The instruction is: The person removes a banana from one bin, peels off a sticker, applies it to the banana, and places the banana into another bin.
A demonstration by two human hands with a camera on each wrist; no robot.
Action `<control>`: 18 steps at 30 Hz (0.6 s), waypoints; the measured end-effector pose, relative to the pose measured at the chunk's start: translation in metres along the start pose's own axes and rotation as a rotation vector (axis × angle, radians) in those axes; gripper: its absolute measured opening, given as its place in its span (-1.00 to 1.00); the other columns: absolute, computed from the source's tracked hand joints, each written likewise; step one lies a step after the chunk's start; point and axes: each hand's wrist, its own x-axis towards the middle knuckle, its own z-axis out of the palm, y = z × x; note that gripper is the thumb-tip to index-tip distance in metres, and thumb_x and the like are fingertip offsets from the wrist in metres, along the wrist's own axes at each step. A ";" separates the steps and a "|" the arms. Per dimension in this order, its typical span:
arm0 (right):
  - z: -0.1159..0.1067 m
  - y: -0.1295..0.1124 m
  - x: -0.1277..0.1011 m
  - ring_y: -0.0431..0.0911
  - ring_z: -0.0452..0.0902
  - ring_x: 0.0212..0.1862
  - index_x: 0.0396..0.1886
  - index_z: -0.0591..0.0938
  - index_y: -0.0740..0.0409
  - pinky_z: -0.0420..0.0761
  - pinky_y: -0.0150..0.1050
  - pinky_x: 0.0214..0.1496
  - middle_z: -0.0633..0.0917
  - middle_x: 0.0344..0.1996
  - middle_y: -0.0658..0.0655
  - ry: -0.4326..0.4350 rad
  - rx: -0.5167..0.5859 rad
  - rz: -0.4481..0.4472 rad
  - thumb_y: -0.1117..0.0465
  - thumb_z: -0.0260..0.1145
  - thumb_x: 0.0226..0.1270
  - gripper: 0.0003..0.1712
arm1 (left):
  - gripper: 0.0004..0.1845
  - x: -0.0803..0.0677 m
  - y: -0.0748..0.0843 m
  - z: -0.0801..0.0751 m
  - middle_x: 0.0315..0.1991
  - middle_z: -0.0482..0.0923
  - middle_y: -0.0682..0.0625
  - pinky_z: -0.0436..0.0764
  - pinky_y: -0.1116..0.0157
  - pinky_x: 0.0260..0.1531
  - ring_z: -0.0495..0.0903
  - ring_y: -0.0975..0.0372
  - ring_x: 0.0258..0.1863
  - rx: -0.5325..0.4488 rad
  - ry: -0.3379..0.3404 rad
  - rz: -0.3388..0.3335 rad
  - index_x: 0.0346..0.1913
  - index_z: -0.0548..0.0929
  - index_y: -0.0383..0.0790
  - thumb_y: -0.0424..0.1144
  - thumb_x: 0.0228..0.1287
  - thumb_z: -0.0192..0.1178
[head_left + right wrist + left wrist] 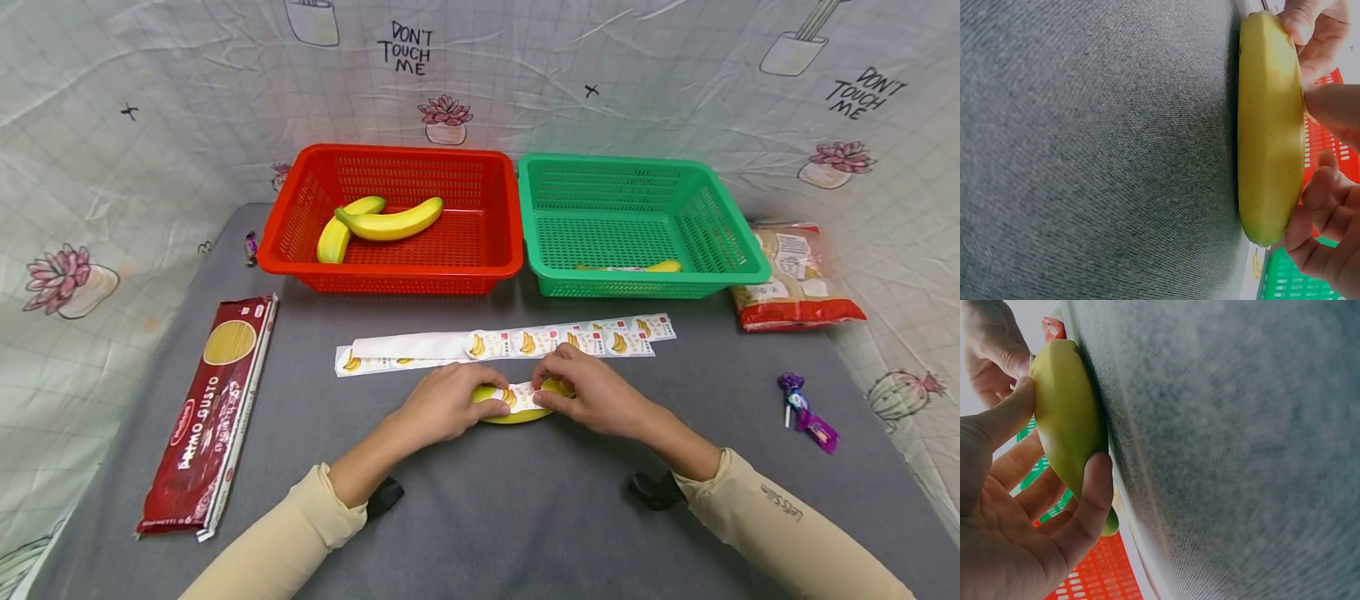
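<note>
A yellow banana (517, 416) with greenish ends lies on the grey table between the two hands. Across its top is a white sticker (522, 397) with a banana picture. The left hand (453, 403) holds the banana's left part, thumb and forefinger at the sticker's left edge; in the left wrist view, its little finger (1095, 481) curls by the stem end. At the right end, the right hand (596, 392) grips the banana with thumb and forefinger tips on the sticker's right edge. Its other fingers (1310, 240) are bent beside the banana's tip.
Behind the hands lie strips of banana stickers (495, 344). A red basket (397, 279) holds two bananas; the green basket (622, 285) beside it holds another, partly hidden. Spaghetti (206, 417) lies left, a red-and-clear food bag (795, 279) at back right, and wrapped candies (806, 412) at right.
</note>
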 end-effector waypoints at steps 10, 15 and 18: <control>-0.004 0.006 0.000 -0.18 0.44 -0.31 -0.07 0.71 -0.05 0.45 -0.34 -0.26 0.59 -0.24 -0.03 -0.073 -0.034 -0.054 0.05 0.40 0.40 -0.82 | -0.71 -0.001 -0.004 0.000 -0.09 0.78 0.16 0.60 0.16 0.02 0.67 0.22 -0.09 -0.043 0.006 -0.007 0.00 0.81 0.02 -0.04 0.23 0.45; -0.004 0.009 0.001 -0.19 0.42 -0.31 -0.08 0.71 -0.05 0.43 -0.34 -0.26 0.60 -0.24 -0.03 -0.073 -0.035 -0.064 0.03 0.41 0.40 -0.81 | -0.71 0.000 -0.005 -0.001 -0.09 0.79 0.17 0.60 0.20 -0.04 0.66 0.25 -0.12 -0.038 0.002 -0.025 0.00 0.82 0.03 -0.03 0.23 0.45; -0.004 0.009 0.001 -0.20 0.42 -0.30 -0.08 0.72 -0.06 0.44 -0.34 -0.24 0.61 -0.23 -0.03 -0.073 -0.029 -0.063 0.03 0.41 0.39 -0.81 | -0.71 0.000 -0.005 -0.001 -0.10 0.79 0.17 0.59 0.21 -0.05 0.66 0.25 -0.13 -0.041 -0.001 -0.026 0.00 0.82 0.03 -0.04 0.23 0.46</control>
